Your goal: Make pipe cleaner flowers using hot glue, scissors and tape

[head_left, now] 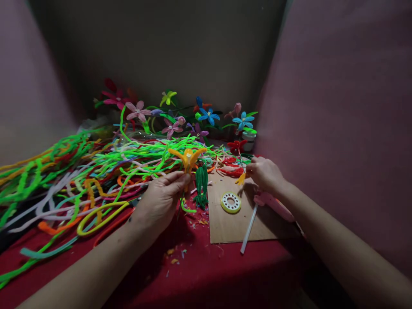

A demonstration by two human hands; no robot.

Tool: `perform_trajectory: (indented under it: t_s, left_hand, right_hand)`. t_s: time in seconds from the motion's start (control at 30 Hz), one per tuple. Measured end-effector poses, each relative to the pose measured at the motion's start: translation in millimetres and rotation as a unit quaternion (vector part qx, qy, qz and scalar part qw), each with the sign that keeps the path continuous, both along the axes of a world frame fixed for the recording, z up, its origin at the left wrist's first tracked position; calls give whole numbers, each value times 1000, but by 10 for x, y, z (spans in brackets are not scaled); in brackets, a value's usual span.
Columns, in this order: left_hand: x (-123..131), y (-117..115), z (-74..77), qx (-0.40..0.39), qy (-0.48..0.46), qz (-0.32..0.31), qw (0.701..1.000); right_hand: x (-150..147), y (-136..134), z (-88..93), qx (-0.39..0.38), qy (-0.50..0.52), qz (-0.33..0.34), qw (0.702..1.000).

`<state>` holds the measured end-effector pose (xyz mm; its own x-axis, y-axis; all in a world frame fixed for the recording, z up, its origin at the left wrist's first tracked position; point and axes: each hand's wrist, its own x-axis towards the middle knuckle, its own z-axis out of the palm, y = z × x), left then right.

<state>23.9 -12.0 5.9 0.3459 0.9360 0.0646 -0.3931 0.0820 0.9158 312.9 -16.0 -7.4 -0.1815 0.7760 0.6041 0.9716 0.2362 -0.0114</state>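
Near the middle of the head view, my left hand (pixel 162 197) pinches an orange pipe-cleaner flower (pixel 188 159) by its base, with the petals spread upward. A green strip (pixel 187 209) hangs below that hand. Over the back of the cardboard, my right hand (pixel 264 171) has its fingers pressed together. Just under its fingertips shows a yellow-orange fuzzy piece (pixel 240 179); whether the fingers grip it is unclear. A red flower (pixel 237 146) on a thin stem stands close beside those fingers. Beneath my right forearm lies a pink glue gun (pixel 273 205) with a translucent glue stick (pixel 249 229).
A yellow tape roll (pixel 231 202) lies on the cardboard (pixel 225 229), beside a dark green bundle (pixel 201 184). Loose pipe cleaners (pixel 106 171) heap up at left. Finished flowers (pixel 209 116) stand along the back, near a small white jar (pixel 249 140). Scraps dot the red cloth (pixel 193 274).
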Motion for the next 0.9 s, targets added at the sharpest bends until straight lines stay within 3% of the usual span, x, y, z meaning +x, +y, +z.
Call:
perform_trajectory:
  t_s: [0.13,0.23,0.43,0.6,0.77,0.9]
  left_hand:
    - [48,-37,-22,-109,-31,-60,992]
    - [76,-125,-6,-150,-53,-127,979]
    - [54,-205,-13,-144,-74,-225,961]
    - [44,-166,-51,-122,-90,-216,964]
    - [36,-126,-39,-82,-87,-156,981]
    - [23,-111,-26,-42,-77,-144,986]
  right_hand:
    - [-380,-235,173,67,-21,8,997]
    - [-721,-408,258,175,-30,56,983]
    - [-991,-493,219,188,-14,114,976]
    - [-1054,-480,187,220,-11,129,967]
    - [-788,-684,148,190,107,52,975]
    - [-243,-998,-123,46,75,-120,989]
